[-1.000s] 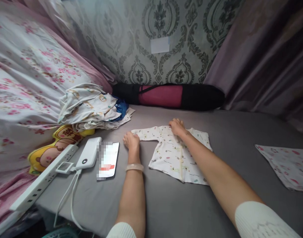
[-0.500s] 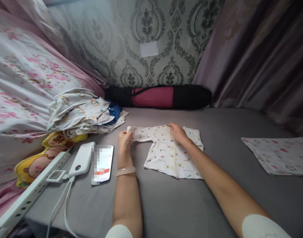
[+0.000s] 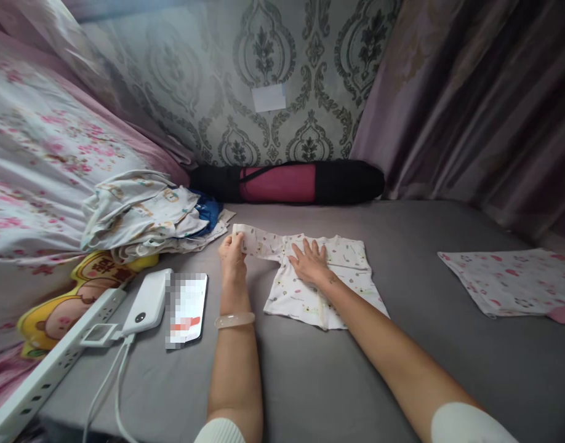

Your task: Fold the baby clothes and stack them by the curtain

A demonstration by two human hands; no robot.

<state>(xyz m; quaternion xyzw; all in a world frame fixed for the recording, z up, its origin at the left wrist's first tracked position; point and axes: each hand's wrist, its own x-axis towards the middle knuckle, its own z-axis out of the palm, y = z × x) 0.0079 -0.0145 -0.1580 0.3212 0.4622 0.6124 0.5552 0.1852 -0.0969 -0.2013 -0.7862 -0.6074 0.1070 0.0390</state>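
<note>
A small white baby shirt (image 3: pixel 294 301) with a tiny print and a yellowish front edging lies spread on the grey sheet. Its left sleeve (image 3: pixel 263 242) stretches out to the side, and my left hand (image 3: pixel 232 251) pinches the cuff, lifting it slightly. My right hand (image 3: pixel 309 263) lies flat on the upper chest with fingers spread, close to where that sleeve joins. The other sleeve does not stick out; a crosswise fold edge runs over the right half of the shirt. My right forearm covers part of the lower hem.
A heap of clothes (image 3: pixel 141 212) lies at the back left, near a yellow cushion (image 3: pixel 47 320). A power strip (image 3: pixel 56 363), a white power bank (image 3: pixel 148 301) with cables and a phone (image 3: pixel 190 307) are left of me. A folded printed cloth (image 3: pixel 508 280) lies right; a long black-and-pink bag (image 3: pixel 282 183) borders the wall.
My right hand has slid left from the shirt's neckline area and flattened, fingers spreading. My left hand still grips the cuff, now raised a little. The view has shifted slightly.
</note>
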